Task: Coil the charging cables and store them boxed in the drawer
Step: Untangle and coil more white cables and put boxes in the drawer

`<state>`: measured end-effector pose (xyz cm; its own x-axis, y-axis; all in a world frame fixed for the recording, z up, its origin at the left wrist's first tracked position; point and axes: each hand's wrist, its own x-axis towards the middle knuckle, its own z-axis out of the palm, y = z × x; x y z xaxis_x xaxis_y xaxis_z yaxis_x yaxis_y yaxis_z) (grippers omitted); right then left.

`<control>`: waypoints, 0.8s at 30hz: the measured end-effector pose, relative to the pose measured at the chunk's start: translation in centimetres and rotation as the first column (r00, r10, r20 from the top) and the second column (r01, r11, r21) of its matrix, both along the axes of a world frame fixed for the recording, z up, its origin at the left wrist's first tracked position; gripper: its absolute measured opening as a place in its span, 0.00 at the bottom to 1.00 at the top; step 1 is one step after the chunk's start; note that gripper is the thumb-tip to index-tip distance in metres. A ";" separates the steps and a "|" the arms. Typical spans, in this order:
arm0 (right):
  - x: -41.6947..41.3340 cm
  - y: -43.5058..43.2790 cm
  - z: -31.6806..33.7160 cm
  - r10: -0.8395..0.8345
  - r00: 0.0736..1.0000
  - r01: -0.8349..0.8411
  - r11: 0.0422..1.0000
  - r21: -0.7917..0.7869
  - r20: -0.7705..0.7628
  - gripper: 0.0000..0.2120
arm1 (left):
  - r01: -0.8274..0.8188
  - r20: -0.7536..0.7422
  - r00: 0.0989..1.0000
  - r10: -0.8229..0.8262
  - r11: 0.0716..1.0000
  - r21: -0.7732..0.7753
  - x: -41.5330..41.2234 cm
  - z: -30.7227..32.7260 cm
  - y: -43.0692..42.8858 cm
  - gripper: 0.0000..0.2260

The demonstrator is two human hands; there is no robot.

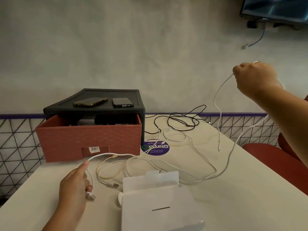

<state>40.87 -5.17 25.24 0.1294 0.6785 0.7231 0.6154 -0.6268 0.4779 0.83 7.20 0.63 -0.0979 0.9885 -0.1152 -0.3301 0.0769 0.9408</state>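
Note:
My left hand (75,182) holds one end of a white charging cable (223,169) near the table's front left, its USB plug (91,196) sticking out below my fingers. My right hand (255,77) is raised high at the right and grips the same cable, whose other end dangles down to a small connector (219,149). A cream cable (106,170) and a black cable (180,120) lie loose on the table. A translucent white box (160,202) stands open in front of me. The reddish woven drawer (90,140) is pulled out of its black cabinet (100,110).
Two phones (90,102) (123,102) lie on top of the black cabinet. A round purple sticker (155,148) is on the white table (233,205). Red chairs (273,157) stand at the right edge. A wire grid panel (18,147) runs behind the table.

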 end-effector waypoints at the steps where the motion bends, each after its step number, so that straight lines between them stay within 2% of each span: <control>1: 0.2 0.0 -0.4 0.016 1.000 -0.016 1.000 0.024 -0.020 0.08 | 0.005 -0.011 1.000 -0.005 1.000 0.001 -0.1 0.0 -0.1 0.19; 4: 0.5 0.3 -1.7 0.132 0.977 -0.100 0.976 0.192 -0.165 0.08 | 0.019 -0.037 0.999 -0.019 1.000 0.009 -0.2 0.0 -0.3 0.18; 6: 0.4 0.8 -1.9 0.235 0.914 -0.099 0.921 0.378 -0.332 0.12 | 0.021 -0.015 1.000 -0.021 1.000 0.001 -0.3 0.0 -0.3 0.19; 7: 0.5 1.0 -1.9 0.305 0.852 -0.064 0.866 0.495 -0.425 0.13 | 0.026 -0.001 1.000 -0.026 1.000 -0.002 -0.3 0.1 -0.3 0.20; 9: 0.6 1.6 -1.7 0.491 0.673 0.063 0.707 0.704 -0.554 0.14 | 0.038 0.039 0.999 -0.038 0.999 -0.003 -0.3 0.1 -0.2 0.20; 11: 0.7 2.6 -2.0 0.661 0.488 0.184 0.560 0.808 -0.569 0.14 | 0.042 0.090 0.995 -0.042 0.999 0.003 -0.3 0.1 -0.1 0.20; 12: 0.6 3.3 -2.4 0.703 0.419 0.192 0.549 0.813 -0.574 0.14 | 0.044 0.115 0.992 -0.045 0.999 0.008 -0.3 0.1 0.0 0.19; 13: 0.3 4.0 -3.1 0.698 0.368 0.157 0.604 0.781 -0.614 0.15 | 0.049 0.136 0.990 -0.050 0.999 0.011 -0.3 0.1 0.1 0.19; 14: -0.1 4.8 -3.9 0.637 0.348 0.095 0.706 0.702 -0.688 0.16 | 0.059 0.147 0.987 -0.060 0.998 0.011 -0.4 0.0 0.2 0.19; 16: -0.7 5.9 -6.0 0.425 0.376 -0.002 0.889 0.458 -0.824 0.21 | 0.100 0.145 0.984 -0.099 0.995 0.006 -0.5 -0.1 0.3 0.19; 17: -1.0 6.2 -7.0 0.345 0.403 -0.023 0.930 0.368 -0.848 0.23 | 0.121 0.138 0.983 -0.121 0.993 0.008 -0.5 -0.1 0.3 0.19; 20: -3.0 6.2 -9.9 0.269 0.460 -0.096 0.963 0.254 -0.846 0.21 | 0.184 0.111 0.976 -0.186 0.983 0.026 -0.4 0.1 0.1 0.19; 22: -5.4 5.8 -11.4 0.294 0.415 -0.222 0.951 0.217 -0.861 0.17 | 0.244 0.099 0.964 -0.247 0.969 0.043 -0.1 0.6 -0.3 0.18; 24: -8.5 4.9 -12.5 0.320 0.315 -0.376 0.906 0.192 -0.893 0.14 | 0.292 0.066 0.953 -0.295 0.955 0.059 0.2 1.2 -0.8 0.18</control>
